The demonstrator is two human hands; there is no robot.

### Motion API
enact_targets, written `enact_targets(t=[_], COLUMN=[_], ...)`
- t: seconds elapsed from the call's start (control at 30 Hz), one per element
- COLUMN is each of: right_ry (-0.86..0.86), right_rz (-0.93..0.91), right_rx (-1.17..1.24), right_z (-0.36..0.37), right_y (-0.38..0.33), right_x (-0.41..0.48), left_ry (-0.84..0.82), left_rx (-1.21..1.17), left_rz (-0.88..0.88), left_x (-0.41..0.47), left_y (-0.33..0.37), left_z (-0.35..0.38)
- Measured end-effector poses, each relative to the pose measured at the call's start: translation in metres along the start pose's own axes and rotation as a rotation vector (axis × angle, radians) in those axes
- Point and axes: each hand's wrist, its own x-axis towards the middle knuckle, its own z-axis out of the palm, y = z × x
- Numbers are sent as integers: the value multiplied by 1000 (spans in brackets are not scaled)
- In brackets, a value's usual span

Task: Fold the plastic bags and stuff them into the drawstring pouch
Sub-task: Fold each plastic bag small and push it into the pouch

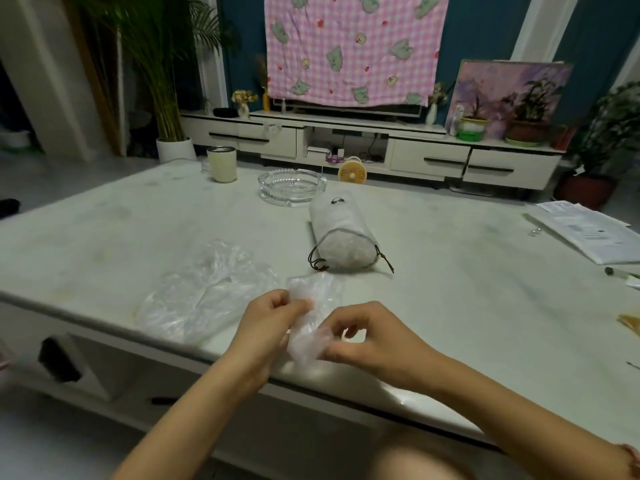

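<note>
head view | head-worn, facing forward and down | close over table point(450, 271) near edge

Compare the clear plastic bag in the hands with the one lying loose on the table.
The held bag is gathered into a narrow strip; the loose bag sprawls crumpled. The left hand and right hand pinch the held bag; the loose bag lies untouched on the white table. Both are clear plastic.

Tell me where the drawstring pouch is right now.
In the head view, the drawstring pouch lies on its side near the middle of the table, just nearer than the glass ashtray and right of the loose plastic bag.
</note>
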Motion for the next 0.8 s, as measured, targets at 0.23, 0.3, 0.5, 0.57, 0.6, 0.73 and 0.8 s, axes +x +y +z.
enact_targets(t=[0.23,0.3,0.5,0.57,0.6,0.73,0.8], right_ry=[41,73,247,326,305,208,230], right_rz=[328,339,379,460,501,505,494], right_rx=[231,244,208,209,330,780,827], right_z=[1,0,-2,-4,-6,-7,-7], right_y=[-1,-1,-1,1,1,3,2], right_x=[5,5,1,0,0,2,5], left_ry=[-248,-294,-103,-102,-113,-161,-153], left_rx=[-61,-5,103,82,78,42,26], left_rz=[47,58,146,143,143,156,174], left_x=[-9,-10,-10,-10,-10,-13,-16], left_y=[2,2,2,3,3,2,3], left_z=[-5,-7,-3,-3,-3,2,4])
